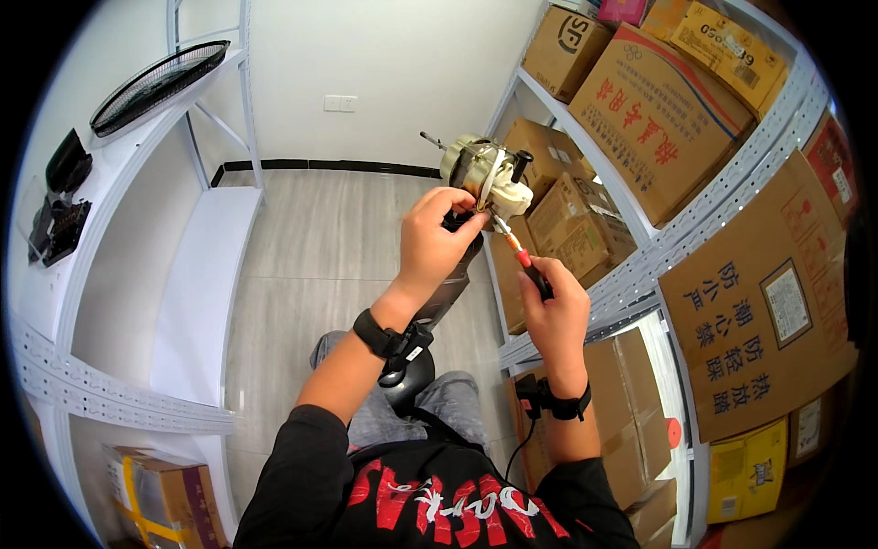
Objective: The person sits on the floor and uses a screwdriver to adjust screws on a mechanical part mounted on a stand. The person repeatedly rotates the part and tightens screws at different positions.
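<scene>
A bare electric fan motor point(466, 165), with a metal body, a shaft and a cream plastic gear housing point(508, 194), stands on a dark fan post point(445, 297) in front of me. My left hand point(437, 231) is closed, with thumb and fingers pinching at the motor's lower side; the exact part between the fingertips is hidden. In my right hand point(556, 306) is a screwdriver point(523, 256) with a red and black handle. Its tip points up and left, reaching the underside of the gear housing close to my left fingertips.
On the left shelf point(137, 156) lie a black fan grille point(160, 84) and dark plastic parts point(66, 206). Cardboard boxes point(640, 119) fill the right shelving, with a large carton point(759, 302) close on my right. A rounded black fan base part point(409, 380) is between my legs.
</scene>
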The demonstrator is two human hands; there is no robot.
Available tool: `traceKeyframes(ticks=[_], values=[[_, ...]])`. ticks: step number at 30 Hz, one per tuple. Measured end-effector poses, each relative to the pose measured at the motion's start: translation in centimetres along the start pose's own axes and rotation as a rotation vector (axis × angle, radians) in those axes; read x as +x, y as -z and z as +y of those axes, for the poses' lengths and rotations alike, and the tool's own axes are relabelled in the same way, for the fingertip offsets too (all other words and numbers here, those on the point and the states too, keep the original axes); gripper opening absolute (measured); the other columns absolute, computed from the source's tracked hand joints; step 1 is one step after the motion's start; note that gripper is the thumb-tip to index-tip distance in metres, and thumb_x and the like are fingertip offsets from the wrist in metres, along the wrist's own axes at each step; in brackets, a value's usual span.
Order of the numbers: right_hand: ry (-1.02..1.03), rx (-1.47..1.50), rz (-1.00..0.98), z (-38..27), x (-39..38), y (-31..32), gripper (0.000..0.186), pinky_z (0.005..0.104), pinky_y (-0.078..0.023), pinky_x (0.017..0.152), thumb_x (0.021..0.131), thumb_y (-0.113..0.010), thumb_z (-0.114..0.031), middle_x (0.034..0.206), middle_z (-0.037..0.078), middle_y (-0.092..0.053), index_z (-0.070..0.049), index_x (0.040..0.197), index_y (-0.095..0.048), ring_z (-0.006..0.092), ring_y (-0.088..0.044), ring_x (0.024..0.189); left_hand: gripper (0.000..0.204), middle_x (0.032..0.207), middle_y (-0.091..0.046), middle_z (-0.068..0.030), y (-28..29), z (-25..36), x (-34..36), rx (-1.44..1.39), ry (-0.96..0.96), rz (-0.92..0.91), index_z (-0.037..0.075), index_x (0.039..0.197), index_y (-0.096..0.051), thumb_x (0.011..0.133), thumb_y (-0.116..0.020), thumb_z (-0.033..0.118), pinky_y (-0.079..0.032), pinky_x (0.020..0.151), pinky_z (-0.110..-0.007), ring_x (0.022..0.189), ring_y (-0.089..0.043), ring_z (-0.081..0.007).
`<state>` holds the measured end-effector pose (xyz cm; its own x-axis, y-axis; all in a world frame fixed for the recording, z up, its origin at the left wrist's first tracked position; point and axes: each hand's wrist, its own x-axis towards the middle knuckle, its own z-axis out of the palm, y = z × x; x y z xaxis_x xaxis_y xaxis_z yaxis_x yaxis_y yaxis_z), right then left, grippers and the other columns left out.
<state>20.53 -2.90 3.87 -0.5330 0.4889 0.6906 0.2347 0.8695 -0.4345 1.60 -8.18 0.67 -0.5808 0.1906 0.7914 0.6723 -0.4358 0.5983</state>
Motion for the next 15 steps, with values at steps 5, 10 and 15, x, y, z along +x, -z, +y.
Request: traceKeyframes(ticks=[5,10,15], values=[[0.080,-0.041,0.016,0.57,0.19,0.08,0.021,0.0365,-0.055,0.069,0.087,-0.078,-0.006,0.092,0.016,-0.072,-0.003,0.107,-0.071,0.0323,-0.070,0.078,0.017,0.087,-0.070,-0.0064,-0.59,-0.29,-0.54,-0.026,0.018,0.041,-0.001,0.092,-0.070,0.081,-0.083,0.000,-0.053,0.069,-0.028,0.074,-0.066,-0.0153],[0.019,-0.045,-0.014,0.24,0.45,0.39,0.021,0.0362,-0.055,0.070,0.087,-0.077,-0.007,0.093,0.015,-0.072,-0.003,0.107,-0.071,0.0314,-0.070,0.079,0.013,0.085,-0.071,-0.0078,-0.61,-0.38,-0.78,-0.026,-0.011,0.079,-0.001,0.092,-0.072,0.083,-0.081,-0.001,-0.053,0.068,-0.028,0.073,-0.066,-0.0159],[0.029,-0.038,-0.007,0.44,0.44,0.32,0.020,0.0363,-0.055,0.069,0.087,-0.077,-0.007,0.092,0.015,-0.072,-0.003,0.106,-0.071,0.0312,-0.070,0.078,0.011,0.085,-0.073,-0.0087,-0.69,-0.49,-0.90,-0.011,0.012,0.068,-0.001,0.094,-0.075,0.085,-0.080,-0.001,-0.053,0.068,-0.028,0.073,-0.068,-0.0165]])
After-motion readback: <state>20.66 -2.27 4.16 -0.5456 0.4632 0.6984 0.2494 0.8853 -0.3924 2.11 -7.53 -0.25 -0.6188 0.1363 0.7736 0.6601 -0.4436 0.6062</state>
